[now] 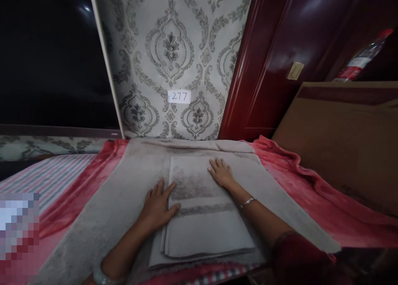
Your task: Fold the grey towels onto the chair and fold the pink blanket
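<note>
Matt grey terry towel (205, 210), glossy wooden door (280, 49).

A red blanket (311, 194) covers the bed. Patterned wallpaper (174, 49) carries a label reading 277 (179, 96). A plastic bottle (362, 57) lies beyond a cardboard box (348, 140) at the bed's right edge.

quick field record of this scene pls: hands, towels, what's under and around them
left hand: flat, at left edge of folded towel
right hand: flat on its top right
folded towel: grey, on spread grey towel
underneath: red blanket
wall: patterned wallpaper, tag 277
right side: cardboard box, bottle
</note>
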Demonstrator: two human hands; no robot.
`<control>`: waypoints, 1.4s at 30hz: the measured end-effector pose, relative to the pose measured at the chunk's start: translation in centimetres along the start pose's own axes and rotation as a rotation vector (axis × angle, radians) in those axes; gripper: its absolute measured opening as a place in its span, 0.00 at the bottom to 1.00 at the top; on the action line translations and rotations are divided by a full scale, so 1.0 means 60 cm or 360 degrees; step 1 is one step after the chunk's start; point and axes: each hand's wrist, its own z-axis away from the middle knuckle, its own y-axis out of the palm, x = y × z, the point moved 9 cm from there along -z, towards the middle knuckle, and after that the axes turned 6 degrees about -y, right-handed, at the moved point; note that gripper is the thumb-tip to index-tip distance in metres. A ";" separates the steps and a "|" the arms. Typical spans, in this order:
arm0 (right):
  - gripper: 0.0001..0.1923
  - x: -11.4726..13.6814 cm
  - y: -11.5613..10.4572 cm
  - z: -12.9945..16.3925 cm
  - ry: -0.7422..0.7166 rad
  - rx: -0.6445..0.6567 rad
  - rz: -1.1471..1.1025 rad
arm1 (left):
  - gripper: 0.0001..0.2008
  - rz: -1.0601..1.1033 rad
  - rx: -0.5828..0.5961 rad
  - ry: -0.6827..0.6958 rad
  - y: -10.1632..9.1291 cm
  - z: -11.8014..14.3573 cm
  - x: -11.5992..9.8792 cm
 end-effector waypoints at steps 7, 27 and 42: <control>0.32 0.252 0.044 0.180 -0.1381 0.0144 -0.0273 | 0.34 0.0306 -0.0372 0.0602 -0.041 0.030 -0.041; 0.33 0.263 0.059 0.230 -0.1525 0.0332 -0.0621 | 0.38 -0.0165 0.0169 0.0275 0.002 -0.270 -0.032; 0.30 0.258 0.071 0.230 -0.1520 0.0182 -0.0342 | 0.35 -0.0037 0.0052 0.0263 -0.013 -0.260 -0.040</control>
